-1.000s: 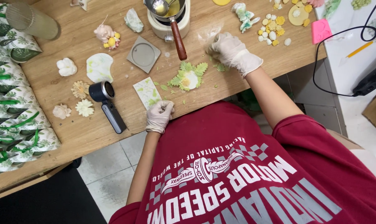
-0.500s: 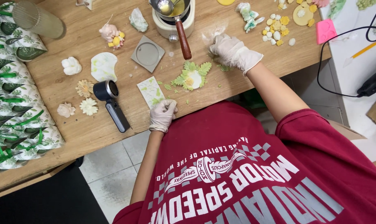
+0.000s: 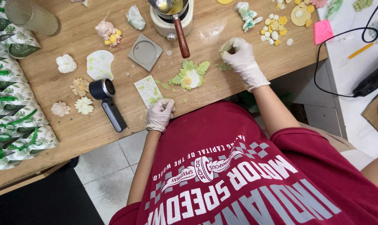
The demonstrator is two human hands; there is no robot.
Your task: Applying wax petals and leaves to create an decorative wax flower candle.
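Right gloved hand [image 3: 244,59] is pinching a small green leaf-shaped wax piece [image 3: 223,66] against the wooden table [image 3: 239,25], fingers curled closed on it. Just left of it, slightly nearer, the green-and-white wax flower [image 3: 189,75] is lying flat. Left gloved hand [image 3: 161,113] is resting loosely curled at the near table edge, apparently empty, beside a pale green-marbled rectangular slab [image 3: 147,89].

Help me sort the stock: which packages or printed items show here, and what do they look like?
Wrapped packages: stacked along the table's left edge, white with green leaf print and green ribbons.
Printed shirt: worn by the person, red with white lettering and a checkered emblem.
No screens or signs.
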